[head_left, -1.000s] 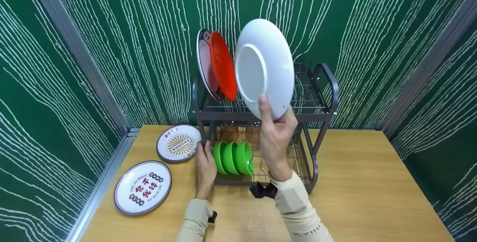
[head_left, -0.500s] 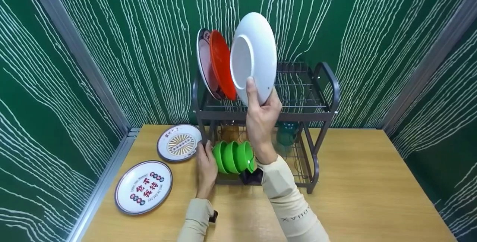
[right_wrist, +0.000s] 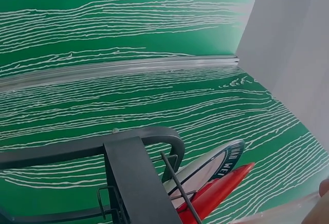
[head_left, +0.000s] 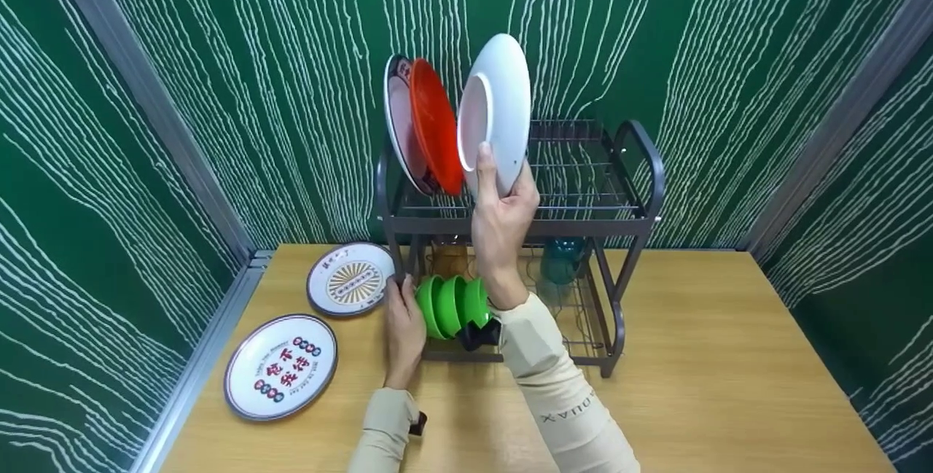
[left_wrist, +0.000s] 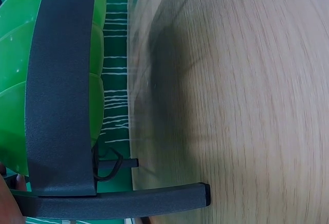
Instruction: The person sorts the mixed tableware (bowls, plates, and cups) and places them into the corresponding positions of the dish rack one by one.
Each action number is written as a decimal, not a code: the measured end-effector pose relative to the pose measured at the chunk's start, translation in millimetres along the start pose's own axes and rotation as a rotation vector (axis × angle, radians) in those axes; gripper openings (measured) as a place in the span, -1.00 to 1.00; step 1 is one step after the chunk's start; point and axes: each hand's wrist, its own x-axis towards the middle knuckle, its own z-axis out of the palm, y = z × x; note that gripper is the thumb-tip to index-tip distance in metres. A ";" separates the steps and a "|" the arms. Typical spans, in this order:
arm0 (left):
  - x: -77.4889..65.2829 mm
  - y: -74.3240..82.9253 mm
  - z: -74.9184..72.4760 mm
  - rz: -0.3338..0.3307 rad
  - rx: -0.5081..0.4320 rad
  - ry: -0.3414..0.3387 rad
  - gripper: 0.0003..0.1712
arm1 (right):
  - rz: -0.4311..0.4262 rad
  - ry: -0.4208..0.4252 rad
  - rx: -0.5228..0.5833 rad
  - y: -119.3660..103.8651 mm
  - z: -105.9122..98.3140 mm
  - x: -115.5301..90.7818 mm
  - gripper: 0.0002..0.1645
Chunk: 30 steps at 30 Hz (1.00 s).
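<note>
My right hand (head_left: 503,225) holds a white plate (head_left: 512,105) by its lower edge, thumb on the underside. The plate stands nearly upright over the upper tier of a dark two-tier dish rack (head_left: 583,227); whether it touches the wires is hidden. Just left of it, a red plate (head_left: 435,127) and a dark-rimmed patterned plate (head_left: 398,112) lean in the rack. My left hand (head_left: 404,331) grips the rack's front left post. Beside that hand, green bowls (head_left: 450,305) stand on edge in the lower tier; the left wrist view shows these bowls (left_wrist: 15,54) behind the frame.
Two printed plates lie on the wooden table left of the rack: a larger one (head_left: 280,367) in front and a smaller one (head_left: 350,280) behind. An amber glass (head_left: 450,258) and a teal glass (head_left: 563,260) stand in the lower tier. Green walls enclose the table.
My right hand has carried the white plate left, toward the red plate, and turned it more edge-on. The teal glass has come into sight. My left hand stays on the post.
</note>
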 end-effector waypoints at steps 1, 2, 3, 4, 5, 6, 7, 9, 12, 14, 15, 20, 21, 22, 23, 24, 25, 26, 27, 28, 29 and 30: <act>0.0 -0.1 -0.3 0.001 0.001 0.002 -0.74 | -0.001 0.000 -0.004 1.1 0.6 -0.1 -0.60; -0.1 -0.1 -0.7 0.004 0.002 0.005 -0.75 | 0.000 0.001 -0.010 1.7 1.3 -0.1 -0.60; -0.1 -0.4 -0.7 0.005 0.002 0.007 -0.75 | 0.000 0.002 -0.017 2.3 1.8 0.0 -0.60; 0.0 -0.5 -0.8 0.003 0.002 0.008 -0.75 | 0.001 0.000 -0.021 2.7 2.4 -0.1 -0.59; 0.2 -0.7 -1.0 0.005 0.005 0.008 -0.74 | 0.003 -0.002 -0.028 3.1 2.9 -0.2 -0.59; 0.4 -0.8 -1.2 0.006 0.006 0.010 -0.74 | 0.005 -0.002 -0.037 3.5 3.3 -0.1 -0.59; 0.6 -1.0 -1.3 0.006 0.006 0.011 -0.74 | 0.007 -0.004 -0.042 3.9 3.7 0.1 -0.58; 0.6 -1.3 -1.3 0.002 0.003 0.015 -0.74 | 0.015 -0.007 -0.051 4.4 4.3 0.2 -0.57; 0.3 -1.1 -0.9 -0.005 -0.009 0.011 -0.74 | 0.022 -0.007 -0.059 5.6 4.2 0.9 -0.57; -0.2 -1.3 -0.1 -0.013 -0.006 0.007 -0.74 | 0.025 -0.007 -0.053 6.8 3.3 1.6 -0.56; -0.4 -1.5 0.2 -0.017 -0.005 0.006 -0.74 | 0.029 -0.007 -0.047 7.4 3.0 2.1 -0.56; 0.2 -1.9 0.9 -0.040 0.004 0.007 -0.74 | 0.039 -0.002 -0.059 10.6 2.6 4.4 -0.57; 0.5 -2.0 0.9 -0.040 0.008 0.007 -0.73 | 0.041 -0.004 -0.065 11.4 2.8 4.8 -0.57; 0.6 -2.0 0.8 -0.038 0.013 0.007 -0.73 | 0.043 -0.004 -0.073 12.2 2.9 5.2 -0.57; 0.8 -2.1 0.7 -0.036 0.018 0.007 -0.73 | 0.046 -0.007 -0.082 13.0 3.1 5.5 -0.57; 0.8 -2.2 0.7 -0.033 0.012 0.004 -0.72 | 0.050 -0.009 -0.097 13.9 3.1 5.7 -0.57; 0.8 -2.3 0.6 -0.030 0.008 0.001 -0.72 | 0.054 -0.014 -0.111 14.9 3.0 5.9 -0.57; 0.7 -2.4 0.5 -0.027 0.000 -0.003 -0.71 | 0.055 -0.020 -0.125 15.8 3.0 6.0 -0.57; 0.6 -2.7 0.4 -0.023 -0.009 -0.006 -0.72 | 0.056 -0.024 -0.143 16.7 3.0 6.2 -0.57; 0.3 -3.0 0.4 -0.022 -0.020 -0.009 -0.72 | 0.059 -0.026 -0.163 17.5 3.0 6.3 -0.57; 0.1 -3.2 0.5 -0.022 -0.027 -0.011 -0.72 | 0.061 -0.030 -0.183 18.5 2.9 6.6 -0.57; -0.2 -3.5 0.5 -0.021 -0.034 -0.014 -0.73 | 0.065 -0.031 -0.202 19.3 3.0 6.6 -0.58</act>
